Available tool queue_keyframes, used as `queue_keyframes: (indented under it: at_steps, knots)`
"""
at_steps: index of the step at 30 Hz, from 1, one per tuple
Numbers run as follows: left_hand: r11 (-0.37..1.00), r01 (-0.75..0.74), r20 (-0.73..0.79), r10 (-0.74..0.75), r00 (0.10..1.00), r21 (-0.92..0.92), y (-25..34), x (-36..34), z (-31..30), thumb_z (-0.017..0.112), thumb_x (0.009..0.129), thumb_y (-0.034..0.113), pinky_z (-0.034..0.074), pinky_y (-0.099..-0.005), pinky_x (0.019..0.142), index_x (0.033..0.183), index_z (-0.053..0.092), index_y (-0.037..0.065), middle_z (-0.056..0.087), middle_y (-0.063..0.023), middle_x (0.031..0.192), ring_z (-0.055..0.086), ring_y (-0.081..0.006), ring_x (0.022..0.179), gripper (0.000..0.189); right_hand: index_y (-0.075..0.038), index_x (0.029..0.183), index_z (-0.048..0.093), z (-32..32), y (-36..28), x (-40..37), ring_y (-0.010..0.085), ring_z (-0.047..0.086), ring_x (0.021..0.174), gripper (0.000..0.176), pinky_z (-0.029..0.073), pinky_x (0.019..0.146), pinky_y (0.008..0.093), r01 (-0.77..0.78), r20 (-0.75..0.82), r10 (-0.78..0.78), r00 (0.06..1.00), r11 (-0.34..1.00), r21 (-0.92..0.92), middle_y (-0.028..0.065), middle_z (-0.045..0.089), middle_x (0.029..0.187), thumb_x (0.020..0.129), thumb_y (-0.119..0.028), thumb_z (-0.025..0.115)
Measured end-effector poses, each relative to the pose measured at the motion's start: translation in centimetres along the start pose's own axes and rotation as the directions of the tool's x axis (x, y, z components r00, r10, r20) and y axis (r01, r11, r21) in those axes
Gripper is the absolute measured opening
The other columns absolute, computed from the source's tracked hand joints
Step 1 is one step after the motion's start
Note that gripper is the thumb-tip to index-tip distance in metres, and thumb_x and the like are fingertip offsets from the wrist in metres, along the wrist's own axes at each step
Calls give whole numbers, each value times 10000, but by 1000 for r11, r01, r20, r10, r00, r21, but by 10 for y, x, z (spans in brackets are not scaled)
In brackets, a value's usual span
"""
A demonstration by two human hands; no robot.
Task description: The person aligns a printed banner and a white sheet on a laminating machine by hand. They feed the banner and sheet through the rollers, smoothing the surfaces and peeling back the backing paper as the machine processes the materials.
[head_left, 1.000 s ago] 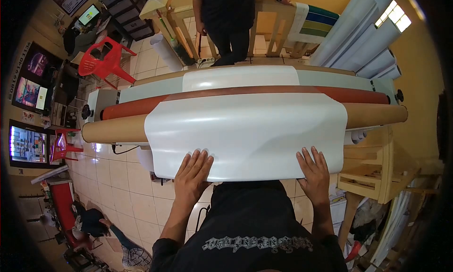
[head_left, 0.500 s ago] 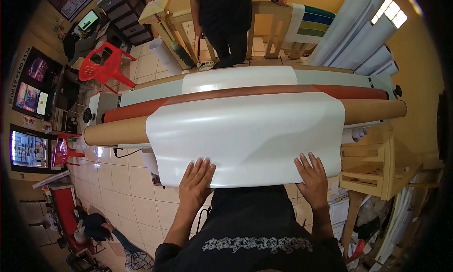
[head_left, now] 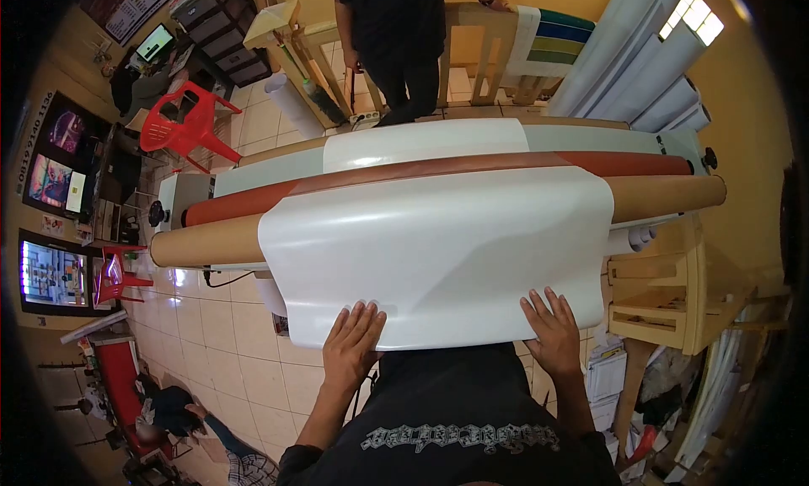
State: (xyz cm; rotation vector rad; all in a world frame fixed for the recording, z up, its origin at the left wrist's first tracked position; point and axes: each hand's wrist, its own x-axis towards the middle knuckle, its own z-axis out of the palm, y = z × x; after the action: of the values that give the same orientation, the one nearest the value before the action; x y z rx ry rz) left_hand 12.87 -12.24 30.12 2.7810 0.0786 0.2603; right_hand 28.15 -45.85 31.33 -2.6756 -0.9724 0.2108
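A wide, glossy white sheet (head_left: 438, 250) comes over the cardboard-brown roller tube (head_left: 211, 240) of a long roller machine and stretches toward my waist. My left hand (head_left: 355, 339) holds its near edge left of centre, fingers flat on top and close together. Further right, my right hand (head_left: 552, 330) holds the same edge with its fingers slightly spread on the surface. Both thumbs are at or below the edge, partly hidden. Behind the tube lies a red-brown roller (head_left: 244, 204), and more white sheet (head_left: 421, 141) shows beyond it.
A person in dark clothes (head_left: 392, 40) stands behind the machine near a wooden railing (head_left: 476, 44). Large white rolls (head_left: 607, 52) lean at the back right. Red plastic chairs (head_left: 190, 120) stand left. A wooden frame (head_left: 653, 309) is on the right; another person (head_left: 168, 406) sits lower left.
Both hands and the sheet's near edge have moved slightly toward my body, with more white sheet now between the tube and my hands. The person behind stays in place.
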Motion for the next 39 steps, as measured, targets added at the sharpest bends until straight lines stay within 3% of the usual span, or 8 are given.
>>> queue_keyframes:
  at_steps: [21,26,28,31,39]
  knots:
    - [999,16,77,-13,997,-39,7,-24,4,855,551,130,437,-448,1069,1246,636,98,621,-97,1315,568,-266,1255,729,-135,1372,554,7,-2,-27,341,443,1355,751,343,1118,526,-8,70,4,998,999,52,90,530,1432,659,-107,791]
    - [985,90,290,-44,956,-147,4,-48,13,854,622,149,471,-432,1039,1185,652,113,678,-76,1210,642,-238,1131,599,-123,1335,581,20,8,-47,326,502,1302,678,370,1099,500,-12,159,-4,987,995,98,89,582,1371,688,-109,784]
    - [982,112,300,-63,952,-150,4,-54,17,854,648,188,469,-427,1052,1190,667,136,702,-62,1160,678,-239,1037,576,-113,1298,602,26,9,-54,321,541,1256,621,390,1084,479,-81,243,39,969,983,165,96,624,1310,702,-97,775]
    - [977,156,493,-64,868,-146,9,-62,16,772,773,227,469,-428,1048,1217,652,150,707,-46,1135,682,-240,993,466,-98,1219,650,31,16,-66,306,591,1181,519,425,1042,453,-72,251,14,968,972,225,103,667,1227,711,-64,751]
    - [986,85,483,-4,876,-145,61,-84,28,759,775,204,483,-419,1011,1213,648,148,717,-79,1061,680,-278,965,455,-97,1150,686,29,56,-121,288,629,1104,457,453,1002,420,-48,264,-23,964,964,261,98,698,1147,698,-45,727]
